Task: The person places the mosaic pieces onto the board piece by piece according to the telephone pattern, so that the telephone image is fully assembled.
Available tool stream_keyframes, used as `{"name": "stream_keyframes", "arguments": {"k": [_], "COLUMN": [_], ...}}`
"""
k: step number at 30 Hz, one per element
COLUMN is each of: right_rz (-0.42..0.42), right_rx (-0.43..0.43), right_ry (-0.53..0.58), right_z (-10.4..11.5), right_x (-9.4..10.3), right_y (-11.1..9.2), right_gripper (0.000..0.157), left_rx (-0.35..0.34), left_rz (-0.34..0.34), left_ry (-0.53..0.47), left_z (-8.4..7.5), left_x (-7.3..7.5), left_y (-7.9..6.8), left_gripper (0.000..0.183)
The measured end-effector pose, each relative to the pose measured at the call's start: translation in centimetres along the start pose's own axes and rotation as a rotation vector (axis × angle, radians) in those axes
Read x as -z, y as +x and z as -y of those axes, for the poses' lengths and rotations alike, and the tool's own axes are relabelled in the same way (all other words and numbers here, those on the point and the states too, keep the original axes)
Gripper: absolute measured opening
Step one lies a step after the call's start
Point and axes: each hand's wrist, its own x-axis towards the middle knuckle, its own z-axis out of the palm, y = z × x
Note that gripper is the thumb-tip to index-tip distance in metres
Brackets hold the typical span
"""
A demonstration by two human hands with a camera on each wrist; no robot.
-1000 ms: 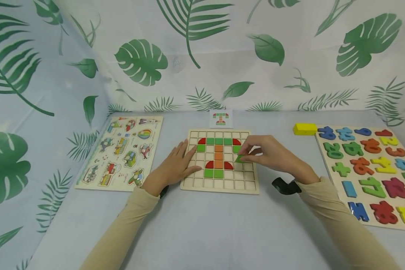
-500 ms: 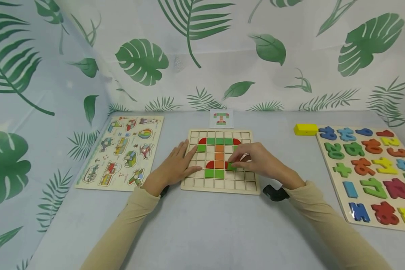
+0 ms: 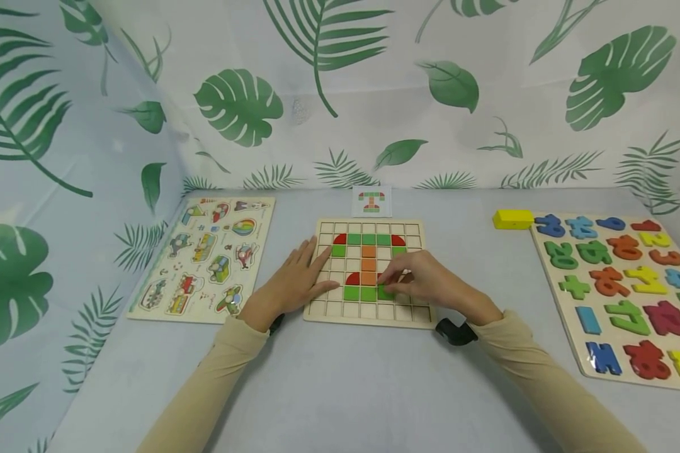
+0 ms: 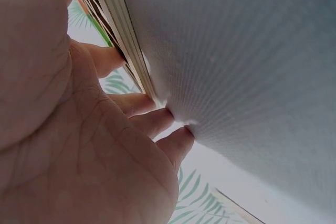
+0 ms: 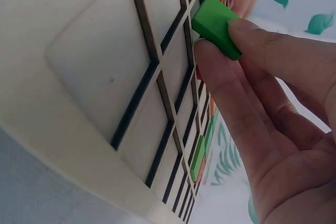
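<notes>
A wooden grid board (image 3: 368, 319) lies on the table with red, green and orange tiles set in a T-like figure. Thumb and finger of my right hand (image 3: 433, 282) pinch a green square tile (image 5: 216, 24) at the right end of the lower green row. That tile sits tilted over its cell in the right wrist view. My left hand (image 3: 293, 283) rests with spread fingers on the board's left edge; the left wrist view has its fingertips along the board's side. My right fingers partly cover the right red quarter-round tile (image 3: 380, 277).
Behind the board is a small pattern card (image 3: 371, 201). A picture puzzle (image 3: 204, 264) lies to the left, a number puzzle board (image 3: 595, 302) to the right. Next to that stands a yellow block (image 3: 512, 219). Leaf-printed cloth (image 3: 351, 126) hangs behind.
My right hand has carried the green tile left and slightly nearer, from the right-hand columns to the end of the lower green row. My left hand has stayed in place.
</notes>
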Motion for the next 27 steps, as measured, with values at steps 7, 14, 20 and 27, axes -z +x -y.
{"name": "stream_keyframes", "arguments": {"k": [7, 14, 20, 27], "right_rz": [0.017, 0.052, 0.081, 0.085], "right_rx": [0.028, 0.043, 0.075, 0.073], "right_ry": [-0.056, -0.109, -0.192, -0.270], "right_z": [0.1, 0.8, 1.5, 1.8], "right_x": [-0.1, -0.2, -0.1, -0.4], "right_y": [0.1, 0.1, 0.1, 0.3], "right_gripper": [0.012, 0.012, 0.016, 0.016], "left_rx": [0.009, 0.005, 0.003, 0.002], "left_rz": [0.001, 0.005, -0.013, -0.008], "left_ry": [0.005, 0.001, -0.001, 0.002], "left_z": [0.0, -0.1, 0.0, 0.1], "left_x": [0.2, 0.0, -0.1, -0.1], "left_y": [0.0, -0.1, -0.1, 0.0], "left_gripper": [0.079, 0.080, 0.079, 0.080]}}
